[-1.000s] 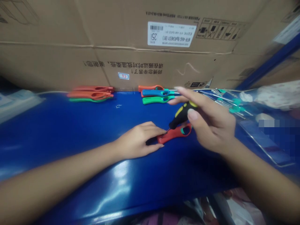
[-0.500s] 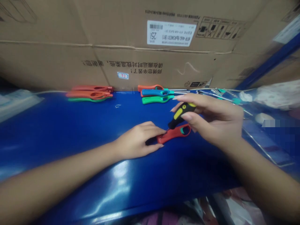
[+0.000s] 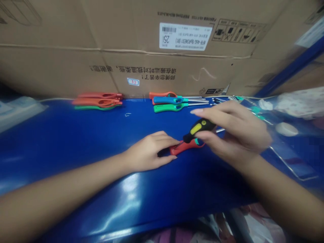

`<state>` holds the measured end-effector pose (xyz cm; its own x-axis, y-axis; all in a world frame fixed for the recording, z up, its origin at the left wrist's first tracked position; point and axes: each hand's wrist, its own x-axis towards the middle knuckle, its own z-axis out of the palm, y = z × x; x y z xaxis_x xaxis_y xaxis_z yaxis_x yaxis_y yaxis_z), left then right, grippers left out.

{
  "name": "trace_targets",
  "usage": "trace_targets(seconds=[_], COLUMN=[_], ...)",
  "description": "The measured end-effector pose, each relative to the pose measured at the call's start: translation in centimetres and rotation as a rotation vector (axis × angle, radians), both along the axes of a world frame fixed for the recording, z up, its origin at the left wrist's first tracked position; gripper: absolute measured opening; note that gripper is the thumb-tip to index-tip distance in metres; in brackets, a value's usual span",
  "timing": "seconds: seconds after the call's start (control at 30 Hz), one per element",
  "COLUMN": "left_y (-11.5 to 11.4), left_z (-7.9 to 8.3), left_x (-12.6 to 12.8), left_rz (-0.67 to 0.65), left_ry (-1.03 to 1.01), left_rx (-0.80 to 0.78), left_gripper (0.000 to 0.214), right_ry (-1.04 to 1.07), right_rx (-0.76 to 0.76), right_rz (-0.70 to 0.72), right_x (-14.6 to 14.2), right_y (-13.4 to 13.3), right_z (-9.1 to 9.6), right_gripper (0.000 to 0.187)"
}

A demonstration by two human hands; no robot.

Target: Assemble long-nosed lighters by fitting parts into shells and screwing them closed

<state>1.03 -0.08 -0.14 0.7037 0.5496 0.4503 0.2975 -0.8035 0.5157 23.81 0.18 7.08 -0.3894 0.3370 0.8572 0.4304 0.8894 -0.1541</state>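
A red long-necked lighter (image 3: 186, 145) lies on the blue table, its butt end pinched between the thumb and fingers of my left hand (image 3: 149, 152). My right hand (image 3: 235, 130) is closed round a screwdriver (image 3: 197, 129) with a black and yellow handle. The screwdriver is tilted low, its thin shaft running down to the left onto the lighter's butt end. Whether the tip sits in a screw is too small to tell. Part of the lighter's front is hidden behind the right thumb, where a metal tube (image 3: 220, 130) shows.
Behind lie assembled lighters, among them a blue one (image 3: 165, 100) and a green one (image 3: 167, 108). Orange and green lighter shells (image 3: 97, 101) are stacked at the back left. Metal tubes with teal parts (image 3: 258, 113) lie at right. A cardboard box (image 3: 76, 60) walls off the back.
My right hand has moved slightly right and down, and the screwdriver now leans lower over the red lighter. The left hand keeps its hold in the same place.
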Motion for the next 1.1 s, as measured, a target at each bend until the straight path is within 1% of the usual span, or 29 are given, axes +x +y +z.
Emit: trace_targets(seconds=[0.03, 0.1, 0.13, 0.17, 0.2, 0.3, 0.33, 0.37, 0.4, 0.43, 0.53, 0.57, 0.6, 0.63, 0.7, 0.73, 0.77, 0.8, 0.9, 0.93, 0.97, 1.07, 1.1], left_y=[0.0, 0.0, 0.0, 0.0, 0.0, 0.1, 0.1, 0.1, 0.1, 0.1, 0.1, 0.0, 0.0, 0.0, 0.0, 0.0, 0.0, 0.0, 0.0, 0.0, 0.0, 0.1, 0.1], left_z=[0.0, 0.0, 0.0, 0.0, -0.1, -0.2, -0.2, -0.2, -0.2, -0.2, -0.1, -0.1, -0.1, -0.1, -0.1, -0.1, -0.1, -0.1, -0.2, -0.2, -0.2, -0.3, -0.3], left_x=[0.0, 0.0, 0.0, 0.0, -0.1, -0.1, -0.1, -0.1, -0.1, -0.1, -0.1, -0.1, -0.1, -0.1, -0.1, -0.1, -0.1, -0.1, 0.0, 0.0, 0.0, -0.1, -0.1], left_rz=[0.001, 0.006, 0.008, 0.008, 0.006, -0.009, -0.011, -0.012, -0.010, -0.008, -0.005, -0.004, -0.003, -0.003, -0.003, -0.005, -0.006, -0.008, -0.008, -0.004, 0.000, 0.001, -0.002], left_ry=[0.007, 0.021, 0.024, 0.022, 0.017, 0.006, 0.005, 0.009, 0.012, 0.015, 0.018, 0.019, 0.021, 0.022, 0.022, 0.024, 0.026, 0.028, 0.035, 0.035, 0.035, 0.042, 0.044], left_rx=[-0.010, -0.022, -0.021, -0.017, -0.012, -0.008, -0.008, -0.010, -0.013, -0.015, -0.022, -0.024, -0.026, -0.028, -0.031, -0.032, -0.032, -0.030, -0.016, -0.008, 0.000, 0.016, 0.014], left_gripper=[0.032, 0.032, 0.032, 0.031, 0.031, 0.032, 0.032, 0.033, 0.033, 0.033, 0.031, 0.031, 0.031, 0.031, 0.031, 0.031, 0.031, 0.030, 0.029, 0.029, 0.030, 0.032, 0.032], right_ry=[-0.009, -0.005, 0.000, 0.007, 0.030, 0.067, 0.064, 0.057, 0.050, 0.049, 0.046, 0.051, 0.069, 0.090, 0.104, 0.092, 0.069, 0.041, -0.012, -0.018, -0.011, 0.021, 0.024], right_rx=[-0.050, -0.215, -0.284, -0.307, -0.277, -0.095, -0.055, -0.049, -0.082, -0.150, -0.413, -0.455, -0.446, -0.386, -0.202, -0.145, -0.140, -0.187, -0.418, -0.437, -0.406, -0.186, -0.139], right_rz=[0.018, 0.073, 0.097, 0.111, 0.105, 0.011, -0.008, -0.009, 0.009, 0.037, 0.155, 0.183, 0.190, 0.172, 0.097, 0.064, 0.051, 0.060, 0.162, 0.183, 0.180, 0.072, 0.052], right_x=[0.0, -0.1, -0.1, -0.1, -0.1, 0.0, 0.0, 0.0, 0.0, 0.0, -0.1, -0.2, -0.2, -0.2, -0.2, -0.2, -0.2, -0.2, -0.1, -0.1, -0.1, -0.1, -0.1], right_y=[0.0, 0.1, 0.1, 0.3, 0.4, 0.8, 0.9, 0.9, 0.9, 1.0, 1.1, 1.1, 1.2, 1.2, 1.3, 1.2, 1.1, 1.0, 0.6, 0.6, 0.5, 0.5, 0.4], right_z=[0.0, -0.1, -0.1, -0.2, -0.2, -0.5, -0.6, -0.7, -0.8, -0.8, -0.9, -1.0, -1.1, -1.1, -1.2, -1.2, -1.1, -0.9, -0.3, -0.2, -0.1, -0.1, -0.1], right_gripper=[0.030, 0.035, 0.035, 0.032, 0.029, 0.027, 0.026, 0.025, 0.027, 0.030, 0.035, 0.035, 0.033, 0.031, 0.031, 0.032, 0.035, 0.037, 0.040, 0.038, 0.035, 0.031, 0.031])
